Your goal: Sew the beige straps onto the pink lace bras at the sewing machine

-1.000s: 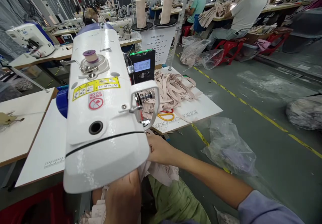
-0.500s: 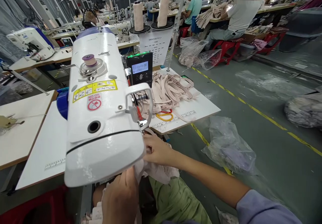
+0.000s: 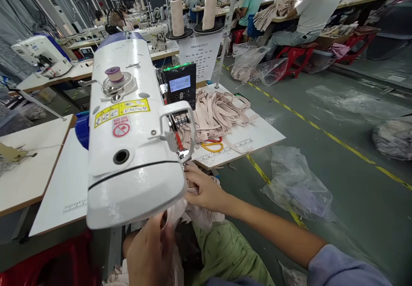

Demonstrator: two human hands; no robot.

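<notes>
A white sewing machine (image 3: 135, 196) fills the middle of the view and its head covers the needle area. Below its front end, my left hand (image 3: 149, 249) is closed on a pale pink fabric piece (image 3: 206, 217), thumb and fingers bent around the cloth. My right hand (image 3: 206, 191) reaches in from the right, beside the machine head, and grips the same fabric; its fingertips are partly hidden behind the head. The cloth hangs between both hands, above green trousers (image 3: 225, 251). More pale fabric (image 3: 117, 275) lies low at the left.
A pile of pink straps (image 3: 219, 112) and yellow-handled scissors (image 3: 212, 147) lie on the white tabletop (image 3: 264, 138). A control panel (image 3: 179, 86) stands beside the machine. Plastic bags (image 3: 298, 185) lie on the floor at right. A red stool (image 3: 64, 260) is at lower left. Co-workers sit farther back.
The view has shifted slightly. My left hand has moved a little left and its fingers have shifted on the cloth. My right hand stays by the machine head with the fabric.
</notes>
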